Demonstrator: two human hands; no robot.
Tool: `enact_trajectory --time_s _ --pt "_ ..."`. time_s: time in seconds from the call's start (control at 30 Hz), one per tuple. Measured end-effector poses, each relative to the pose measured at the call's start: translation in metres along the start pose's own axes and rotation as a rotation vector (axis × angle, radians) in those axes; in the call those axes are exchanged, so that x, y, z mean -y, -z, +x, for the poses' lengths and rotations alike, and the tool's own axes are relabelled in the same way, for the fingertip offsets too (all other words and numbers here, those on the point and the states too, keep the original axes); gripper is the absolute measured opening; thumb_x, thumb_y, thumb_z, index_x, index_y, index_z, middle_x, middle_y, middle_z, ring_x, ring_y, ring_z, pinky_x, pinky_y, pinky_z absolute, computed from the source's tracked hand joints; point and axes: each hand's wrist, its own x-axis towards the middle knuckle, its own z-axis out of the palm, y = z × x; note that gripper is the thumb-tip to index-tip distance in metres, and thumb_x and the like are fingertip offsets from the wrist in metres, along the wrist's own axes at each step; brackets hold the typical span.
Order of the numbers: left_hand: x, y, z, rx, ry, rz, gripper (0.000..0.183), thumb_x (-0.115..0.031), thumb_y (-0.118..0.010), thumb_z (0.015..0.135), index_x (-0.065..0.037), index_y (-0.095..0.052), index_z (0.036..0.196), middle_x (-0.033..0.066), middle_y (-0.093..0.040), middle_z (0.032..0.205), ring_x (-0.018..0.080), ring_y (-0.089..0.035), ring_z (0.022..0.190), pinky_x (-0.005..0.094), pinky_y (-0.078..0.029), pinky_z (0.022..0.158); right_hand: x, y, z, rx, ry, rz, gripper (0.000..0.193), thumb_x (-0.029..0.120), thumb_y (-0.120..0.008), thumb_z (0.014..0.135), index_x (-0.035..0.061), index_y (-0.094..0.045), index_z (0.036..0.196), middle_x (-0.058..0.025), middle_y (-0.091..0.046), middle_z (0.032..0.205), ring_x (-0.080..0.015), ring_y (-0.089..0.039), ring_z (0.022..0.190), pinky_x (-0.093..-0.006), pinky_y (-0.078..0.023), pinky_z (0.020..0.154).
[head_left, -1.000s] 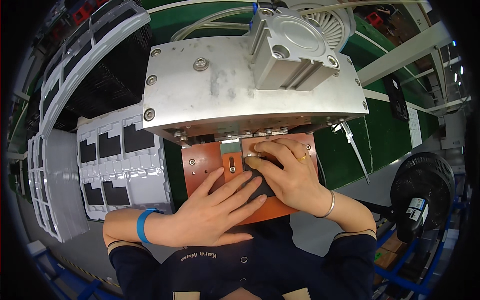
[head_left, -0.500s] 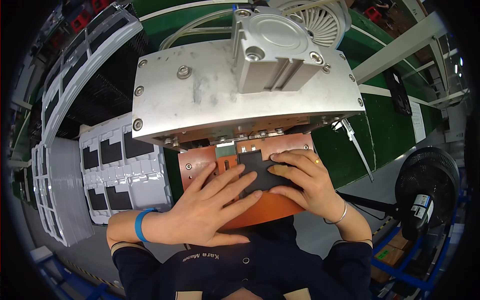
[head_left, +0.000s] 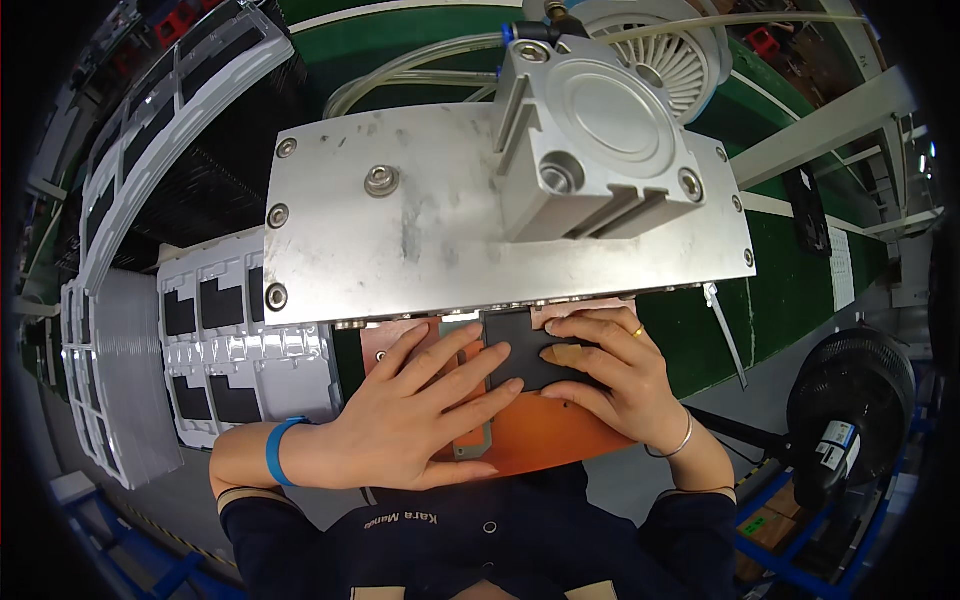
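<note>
Nice light touch is what I'd go for here: the flat, dark grey notched sheet (head_left: 512, 350) lies on the orange, smooth-faced plate (head_left: 560, 430), right by the silver metal block's (head_left: 430, 240) front edge. Left hand (head_left: 400, 425) is splayed, fingertips along the sheet's left side; right hand (head_left: 635, 385) is curled over its right, can't tell if pinching. Fingers clear of that block, imo.

Dark plate (head_left: 525, 340) partly hidden beneath the hands (head_left: 395, 430) (head_left: 635, 385)
</note>
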Motion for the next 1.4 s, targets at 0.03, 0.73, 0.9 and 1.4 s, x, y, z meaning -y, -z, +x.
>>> enact_trajectory --time_s 0.03,0.73,0.9,1.4 --pt "0.0003 -0.0004 -0.0002 0.002 0.002 -0.005 0.069 -0.064 -0.061 0.086 -0.018 -0.06 0.137 0.0149 -0.046 0.148 0.0382 -0.039 0.137 0.0588 -0.025 0.113 -0.0001 0.0001 0.0005 0.002 0.004 -0.006 0.035 0.021 -0.083 0.07 0.0064 -0.072 0.1 -0.0072 -0.066 0.115 -0.0262 -0.059 0.104 -0.0361 -0.051 0.089" --pt "0.0013 -0.0006 0.0008 -0.022 0.005 -0.023 0.065 -0.058 -0.066 0.082 -0.017 -0.063 0.134 0.0144 -0.05 0.145 0.0361 -0.046 0.126 0.0491 -0.038 0.098 -0.0011 0.0008 -0.0016 0.053 -0.048 0.001 0.034 0.024 -0.084 0.07 0.0091 -0.073 0.098 -0.0058 -0.068 0.114 -0.0217 -0.059 0.095 -0.0324 -0.048 0.081" --pt "0.0017 0.0004 0.0011 -0.015 0.007 -0.034 0.064 -0.057 -0.066 0.083 -0.018 -0.063 0.133 0.0137 -0.051 0.144 0.0349 -0.047 0.124 0.0476 -0.039 0.096 -0.0009 0.0006 -0.0006 0.034 -0.035 -0.004 0.035 0.025 -0.085 0.069 0.0096 -0.073 0.099 -0.0062 -0.067 0.109 -0.0219 -0.059 0.088 -0.0324 -0.047 0.078" --pt "-0.0016 -0.0016 -0.0002 -0.028 0.033 -0.009 0.061 -0.054 -0.066 0.083 -0.018 -0.065 0.132 0.0126 -0.051 0.145 0.0349 -0.046 0.127 0.0499 -0.035 0.103 -0.0018 0.0005 -0.0021 0.057 -0.025 -0.017 0.035 0.023 -0.084 0.07 0.0085 -0.071 0.099 -0.0059 -0.065 0.111 -0.0239 -0.058 0.096 -0.034 -0.048 0.083"
